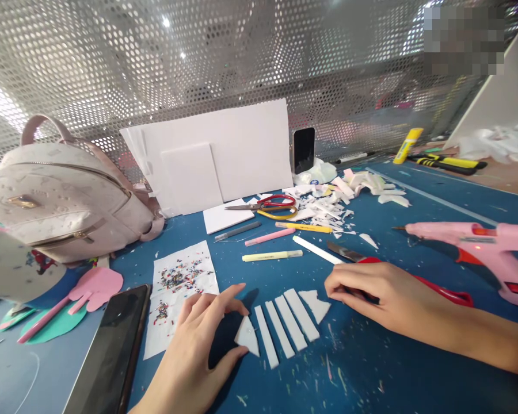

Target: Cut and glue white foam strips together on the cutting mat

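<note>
My left hand (pixel 205 339) has its thumb and a finger at opposite edges of a small pointed piece of white foam board (pixel 247 337) lying on the blue table. Just right of that piece, several narrow white foam strips (pixel 301 315) lie side by side in a slanted row. A jagged white foam offcut (pixel 315 305) ends the row. My right hand (pixel 371 290) rests right of it, fingers curled together, with nothing visible in them. Beneath and behind this hand lie red-handled scissors (pixel 451 293), their middle part hidden. Another white strip (pixel 317 249) lies by the blades.
A pink glue gun (pixel 479 236) stands at the right, its switch lit. Pens (pixel 271 256), scissors (pixel 280 206) and foam scraps (pixel 328 201) lie further back. A phone (pixel 107 351), a paper with coloured bits (pixel 181 287) and a backpack (pixel 69 190) are left. White boards (pixel 250 149) lean behind.
</note>
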A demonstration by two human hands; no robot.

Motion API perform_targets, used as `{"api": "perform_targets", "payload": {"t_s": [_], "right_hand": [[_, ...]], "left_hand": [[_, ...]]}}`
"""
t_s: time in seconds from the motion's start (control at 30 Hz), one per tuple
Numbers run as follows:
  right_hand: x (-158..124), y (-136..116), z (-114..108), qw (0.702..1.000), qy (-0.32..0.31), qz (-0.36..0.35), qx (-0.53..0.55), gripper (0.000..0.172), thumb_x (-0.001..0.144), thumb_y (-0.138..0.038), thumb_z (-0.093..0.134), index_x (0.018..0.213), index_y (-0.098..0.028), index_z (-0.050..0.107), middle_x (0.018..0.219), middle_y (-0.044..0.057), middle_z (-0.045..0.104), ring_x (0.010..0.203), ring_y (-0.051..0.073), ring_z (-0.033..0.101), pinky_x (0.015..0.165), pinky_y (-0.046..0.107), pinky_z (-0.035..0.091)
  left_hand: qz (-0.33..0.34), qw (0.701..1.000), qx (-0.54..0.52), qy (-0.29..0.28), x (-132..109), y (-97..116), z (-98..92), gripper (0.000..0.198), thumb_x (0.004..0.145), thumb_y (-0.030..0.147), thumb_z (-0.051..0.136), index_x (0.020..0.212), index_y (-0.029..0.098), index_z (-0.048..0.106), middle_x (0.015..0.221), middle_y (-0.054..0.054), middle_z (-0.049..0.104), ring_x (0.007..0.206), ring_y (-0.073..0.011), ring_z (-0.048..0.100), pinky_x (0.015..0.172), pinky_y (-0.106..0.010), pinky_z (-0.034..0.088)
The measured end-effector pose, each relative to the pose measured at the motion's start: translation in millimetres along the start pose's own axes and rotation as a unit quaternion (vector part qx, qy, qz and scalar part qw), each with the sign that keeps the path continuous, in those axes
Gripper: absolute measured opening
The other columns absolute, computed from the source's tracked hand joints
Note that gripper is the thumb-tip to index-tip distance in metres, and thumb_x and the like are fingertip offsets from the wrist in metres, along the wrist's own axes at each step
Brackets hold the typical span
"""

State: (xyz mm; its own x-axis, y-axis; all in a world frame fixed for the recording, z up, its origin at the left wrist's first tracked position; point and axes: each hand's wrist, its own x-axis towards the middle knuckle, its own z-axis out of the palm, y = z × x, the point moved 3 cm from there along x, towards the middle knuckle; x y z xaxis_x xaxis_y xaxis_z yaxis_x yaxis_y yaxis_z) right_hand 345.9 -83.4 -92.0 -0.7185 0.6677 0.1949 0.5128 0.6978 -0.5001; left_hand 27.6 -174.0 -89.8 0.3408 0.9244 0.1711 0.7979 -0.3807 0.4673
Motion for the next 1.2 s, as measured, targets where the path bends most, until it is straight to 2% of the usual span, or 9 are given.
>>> {"api": "perform_targets", "payload": {"t_s": [0.47,0.7,0.93,1.03,1.2], "right_hand": [[1,-1,2,1.000,-0.003,-0.015,-0.021,0.013,0.105,-0.031,0.052,0.097,-0.026,0.061,0.092,0.001,0.069,0.077,0.014,0.062,0.070,0.029,0.044],[2,-4,2,1.000,-0.001,-0.018,-0.024,0.016,0.106,-0.031,0.050,0.095,-0.025,0.061,0.090,0.000,0.068,0.075,0.014,0.061,0.068,0.028,0.042],[3,-2,3,0.999,0.003,-0.022,-0.029,0.014,0.105,-0.029,0.052,0.096,-0.025,0.062,0.090,0.001,0.069,0.075,0.014,0.062,0.068,0.028,0.043],[2,0,3,0.999,-0.001,-0.022,-0.029,0.013,0.104,-0.029,0.053,0.097,-0.025,0.063,0.091,0.001,0.069,0.075,0.014,0.062,0.068,0.029,0.043],[4,-2,2,0.999,0.002,-0.025,-0.029,0.015,0.105,-0.030,0.052,0.095,-0.025,0.062,0.090,0.001,0.068,0.074,0.014,0.061,0.068,0.029,0.043]], "left_hand": [[0.000,0.999,-0.024,0.029,0,4,-1.7,0.068,0.095,0.012,0.056,0.151,0.042,0.034,0.125,-0.001,0.067,0.114,-0.0265,0.056,0.107,-0.048,0.038],[-0.006,0.999,-0.030,0.015,0,4,-2.2,0.069,0.093,0.009,0.055,0.150,0.043,0.035,0.128,0.000,0.067,0.115,-0.0258,0.057,0.108,-0.047,0.038],[-0.008,0.999,0.007,0.038,0,11,-2.6,0.072,0.087,0.020,0.070,0.147,0.042,0.037,0.122,0.003,0.070,0.114,-0.0257,0.062,0.113,-0.050,0.032],[-0.024,0.998,-0.002,0.057,1,15,0.6,0.066,0.086,0.022,0.074,0.141,0.041,0.042,0.119,0.004,0.070,0.111,-0.0249,0.062,0.113,-0.050,0.029],[-0.030,0.997,0.001,0.071,3,18,4.1,0.046,0.086,0.025,0.075,0.126,0.036,0.053,0.116,0.002,0.071,0.110,-0.0264,0.061,0.110,-0.051,0.032]]}}
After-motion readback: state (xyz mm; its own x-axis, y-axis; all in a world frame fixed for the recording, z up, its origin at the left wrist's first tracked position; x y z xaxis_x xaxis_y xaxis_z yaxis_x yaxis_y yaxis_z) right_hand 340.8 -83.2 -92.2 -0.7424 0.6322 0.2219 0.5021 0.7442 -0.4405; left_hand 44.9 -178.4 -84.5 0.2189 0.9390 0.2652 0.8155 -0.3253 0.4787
